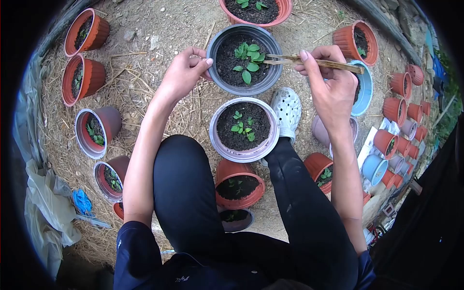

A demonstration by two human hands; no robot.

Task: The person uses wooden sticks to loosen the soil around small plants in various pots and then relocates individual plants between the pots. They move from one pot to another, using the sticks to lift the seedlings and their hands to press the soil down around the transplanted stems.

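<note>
Tongs (338, 65) of wood lie in the right hand (333, 92), its grip closed around the shaft with the thumb on top. Their two tips stand slightly apart and reach over the rim of the gray pot (245, 91) to the right edge of the seedling (252, 66); whether they touch a leaf, I cannot tell. The left hand (181, 76) grips the same pot at its left rim, thumb on the edge and fingers curled against the outer side.

The gray pot is on the ground (157, 36), filled with dark soil, its seedling near the middle. Just below it in view, nearer the body, is a lilac pot (245, 156) with a smaller sprout (236, 128), between the legs and beside a white clog (286, 113). Above the gray pot is an orange pot (286, 13), partly cut off by the top edge. A blue pot (366, 89) shows behind the right hand. More planters line both sides, and a plastic sheet (50, 208) lies at far left.
</note>
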